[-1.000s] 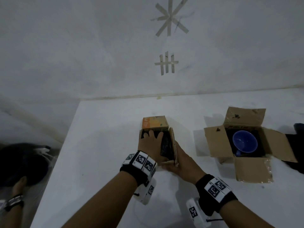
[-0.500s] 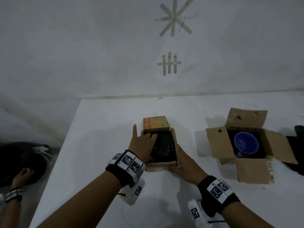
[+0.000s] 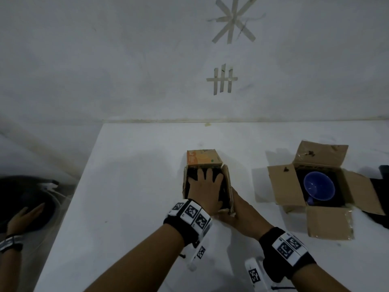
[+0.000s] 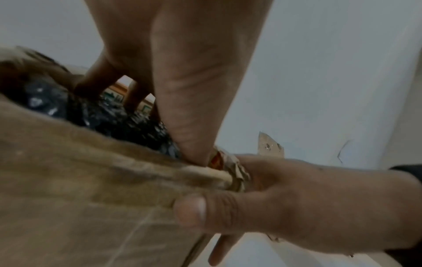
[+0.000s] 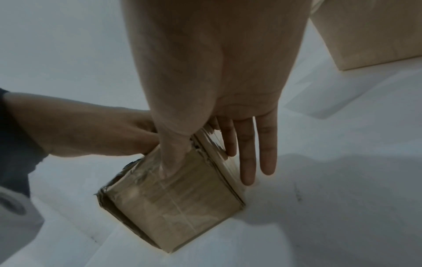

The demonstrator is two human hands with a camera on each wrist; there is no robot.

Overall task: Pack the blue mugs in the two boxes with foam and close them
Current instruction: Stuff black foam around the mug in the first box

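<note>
The left cardboard box (image 3: 228,186) stands mid-table, its orange-printed back flap (image 3: 203,158) raised. Black foam (image 4: 114,117) fills its top and hides whatever lies under it. My left hand (image 3: 205,186) lies flat on that foam, fingers spread and pressing down. My right hand (image 3: 240,209) braces the box's near right corner: the thumb (image 4: 191,211) rests on the near wall's rim and straight fingers (image 5: 248,153) lie along the right side. The right box (image 3: 280,186) has all its flaps open, with a blue mug (image 3: 319,186) sitting mouth-up in black foam.
A dark object (image 3: 382,186) lies at the table's right edge beside the open box. Another person's hand (image 3: 23,218) rests on a dark thing beyond the table's left edge (image 3: 69,199). The wall rises just behind the table.
My left hand has moved from the box's left rim onto the middle of the foam and now lies flat. My right hand has stayed at the near right corner.
</note>
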